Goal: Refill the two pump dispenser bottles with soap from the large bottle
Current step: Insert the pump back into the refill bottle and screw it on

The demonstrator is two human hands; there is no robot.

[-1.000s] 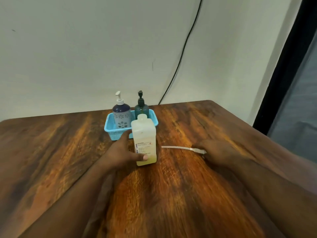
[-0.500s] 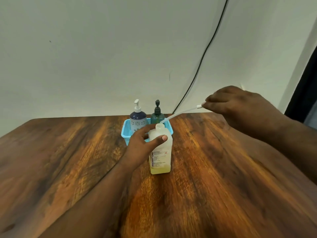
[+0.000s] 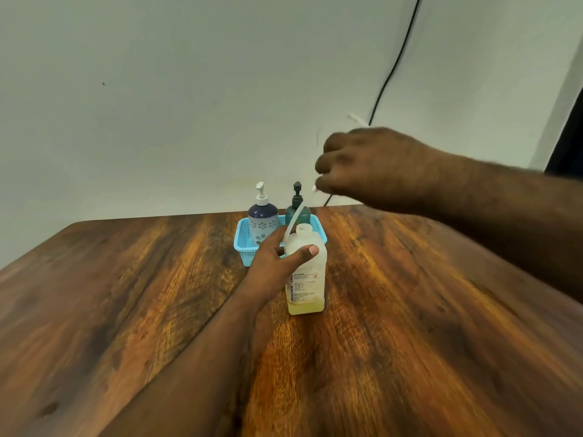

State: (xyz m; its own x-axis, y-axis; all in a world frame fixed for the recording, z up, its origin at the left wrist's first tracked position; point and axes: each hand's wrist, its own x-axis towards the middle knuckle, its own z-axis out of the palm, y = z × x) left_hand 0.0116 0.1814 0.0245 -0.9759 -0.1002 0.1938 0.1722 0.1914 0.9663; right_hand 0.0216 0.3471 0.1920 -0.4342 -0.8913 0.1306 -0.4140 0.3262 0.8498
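green bottle (image 3: 296, 205) half hidden (behind large bottle (image 3: 305, 272)) | label unreadable

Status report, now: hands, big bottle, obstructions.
Left hand grips large bottle, uncapped. Right hand pinches white tube above its mouth. Both dispensers capped in basket.

Left hand (image 3: 273, 260) grips large bottle (image 3: 305, 272) — right hand (image 3: 362, 171) pinches tube (image 3: 295, 216).

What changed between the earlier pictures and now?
The right hand has lifted the white tube off the table and now holds it over the large bottle. The left hand slid up the bottle. The two dispensers stayed in the blue basket.
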